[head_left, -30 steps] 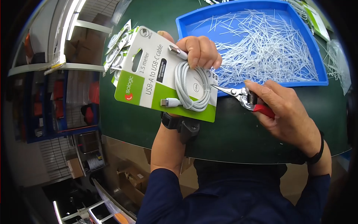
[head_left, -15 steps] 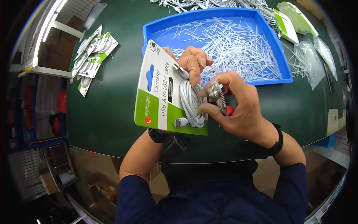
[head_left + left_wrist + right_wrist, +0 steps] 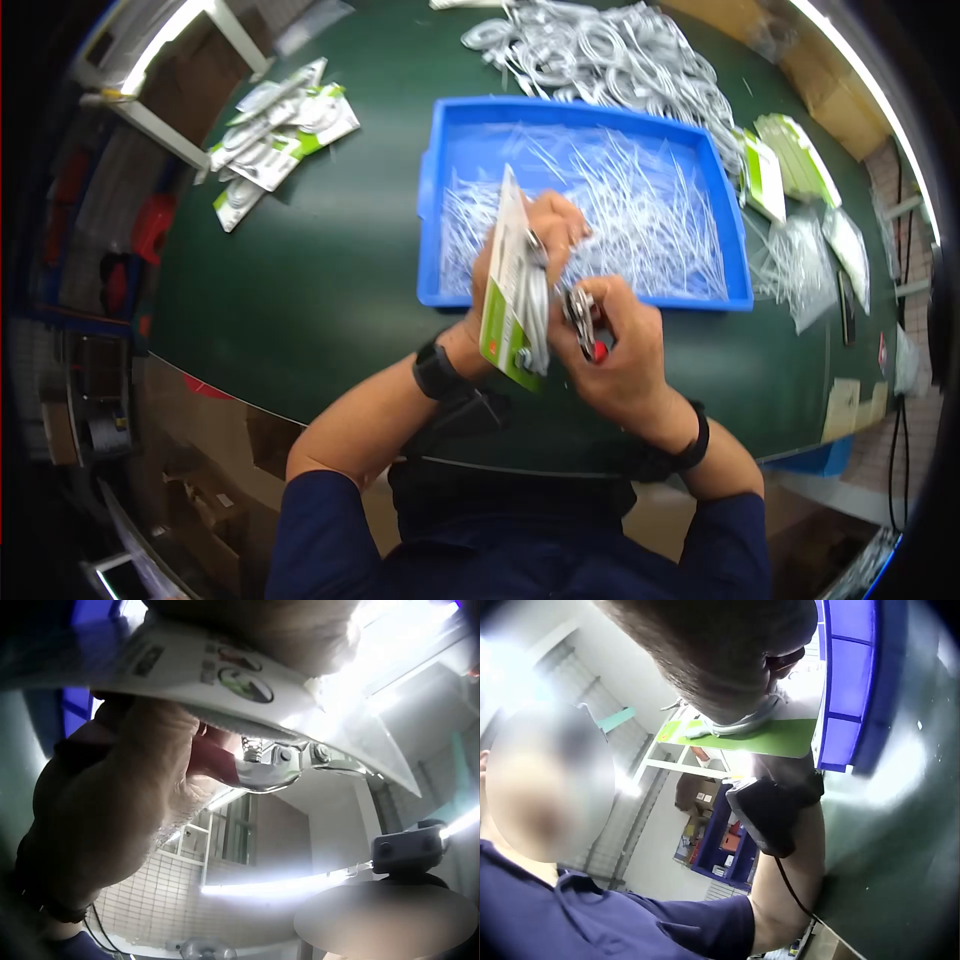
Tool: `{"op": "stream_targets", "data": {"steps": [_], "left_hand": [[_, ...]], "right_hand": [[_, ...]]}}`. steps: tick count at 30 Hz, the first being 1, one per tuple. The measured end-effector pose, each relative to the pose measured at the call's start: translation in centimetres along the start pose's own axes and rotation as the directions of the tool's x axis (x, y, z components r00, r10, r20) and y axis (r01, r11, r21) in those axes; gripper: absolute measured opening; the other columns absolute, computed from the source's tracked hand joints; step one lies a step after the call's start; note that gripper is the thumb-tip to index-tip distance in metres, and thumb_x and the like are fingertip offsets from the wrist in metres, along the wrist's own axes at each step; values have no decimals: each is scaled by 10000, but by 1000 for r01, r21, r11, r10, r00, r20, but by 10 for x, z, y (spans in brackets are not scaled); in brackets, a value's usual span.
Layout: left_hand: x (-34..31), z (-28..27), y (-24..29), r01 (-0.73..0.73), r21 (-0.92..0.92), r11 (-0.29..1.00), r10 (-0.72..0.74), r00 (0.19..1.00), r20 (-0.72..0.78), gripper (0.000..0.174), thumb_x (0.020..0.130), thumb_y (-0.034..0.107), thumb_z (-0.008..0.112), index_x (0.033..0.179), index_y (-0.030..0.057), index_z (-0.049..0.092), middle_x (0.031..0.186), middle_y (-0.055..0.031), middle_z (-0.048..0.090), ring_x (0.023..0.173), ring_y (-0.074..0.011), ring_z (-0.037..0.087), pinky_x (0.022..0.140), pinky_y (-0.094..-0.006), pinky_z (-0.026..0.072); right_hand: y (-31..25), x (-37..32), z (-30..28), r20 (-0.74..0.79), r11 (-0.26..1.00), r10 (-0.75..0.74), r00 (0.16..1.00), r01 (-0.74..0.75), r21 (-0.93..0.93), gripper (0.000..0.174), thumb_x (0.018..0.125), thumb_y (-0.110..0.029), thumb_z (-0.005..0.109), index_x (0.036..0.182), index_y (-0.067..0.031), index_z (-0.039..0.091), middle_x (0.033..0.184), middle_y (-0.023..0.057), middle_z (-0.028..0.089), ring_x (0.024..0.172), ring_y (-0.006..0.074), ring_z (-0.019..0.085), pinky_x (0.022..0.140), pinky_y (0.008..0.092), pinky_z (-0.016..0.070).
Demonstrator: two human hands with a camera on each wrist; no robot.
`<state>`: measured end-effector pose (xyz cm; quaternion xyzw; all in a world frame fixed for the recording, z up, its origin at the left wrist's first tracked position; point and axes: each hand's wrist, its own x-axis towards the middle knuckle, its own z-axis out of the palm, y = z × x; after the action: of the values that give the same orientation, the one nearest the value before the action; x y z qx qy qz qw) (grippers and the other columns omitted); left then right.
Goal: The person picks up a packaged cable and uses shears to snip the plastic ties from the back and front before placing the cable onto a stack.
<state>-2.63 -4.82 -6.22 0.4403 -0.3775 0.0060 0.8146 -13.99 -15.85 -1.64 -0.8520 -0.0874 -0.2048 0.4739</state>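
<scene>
My left hand (image 3: 560,222) holds a green and white packaging card (image 3: 500,300) from behind, seen nearly edge-on in the head view. A coiled light grey USB cable (image 3: 537,315) lies on the card's face, with a connector near each end of the coil. Close beside the coil, my right hand (image 3: 632,360) grips small snips (image 3: 578,312) with red handles, their metal part upright. In the left wrist view the snips' spring and pivot (image 3: 281,756) show under the card. The right wrist view has the card's green lower edge (image 3: 772,739) below my dark, close hand.
A blue tray (image 3: 590,108) of loose thin white strips sits behind my hands. Beyond it lies a heap of grey cables (image 3: 620,55). Packed cable cards (image 3: 285,140) pile up at left. Stacked cards (image 3: 795,160) and plastic bags (image 3: 800,265) lie at right.
The card has turned from facing the camera to nearly edge-on. My right hand has come closer to the coil, and the snips have swung from pointing left to upright. The head view has shifted.
</scene>
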Motion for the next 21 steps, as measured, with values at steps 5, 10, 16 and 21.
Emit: {"op": "stream_targets", "data": {"steps": [5,10,16,21], "left_hand": [[8,3,14,77,46,996,-79,996,52,534,1116,342,393,656,78,457,836,-92,517,762,-186,462,734,-300,420],[2,-6,-4,-159,393,906,104,982,158,601,1168,390,258,700,65,450,822,-74,487,746,-182,432,786,-310,448],[12,-19,33,64,72,995,-72,991,115,674,1158,459,124,660,92,389,716,-74,437,818,-215,512,843,-340,463],[-13,-78,107,207,-221,953,-185,976,115,727,1112,573,178,660,80,463,652,-65,458,674,-209,518,738,-357,479]], "right_hand": [[-2,-4,3,13,999,-33,999,33,-10,316,819,34,787,1053,-24,582,880,139,659,706,272,685,644,349,537],[0,-1,1,83,866,257,963,-268,423,221,895,57,722,1016,-35,561,908,37,652,756,87,608,680,271,501],[2,19,-27,56,520,442,895,-307,797,226,940,52,671,1059,-81,532,936,31,596,755,127,549,696,311,484],[29,20,-54,-82,974,209,974,-200,109,196,950,75,625,1098,-34,558,937,19,616,798,73,530,742,256,460]]}}
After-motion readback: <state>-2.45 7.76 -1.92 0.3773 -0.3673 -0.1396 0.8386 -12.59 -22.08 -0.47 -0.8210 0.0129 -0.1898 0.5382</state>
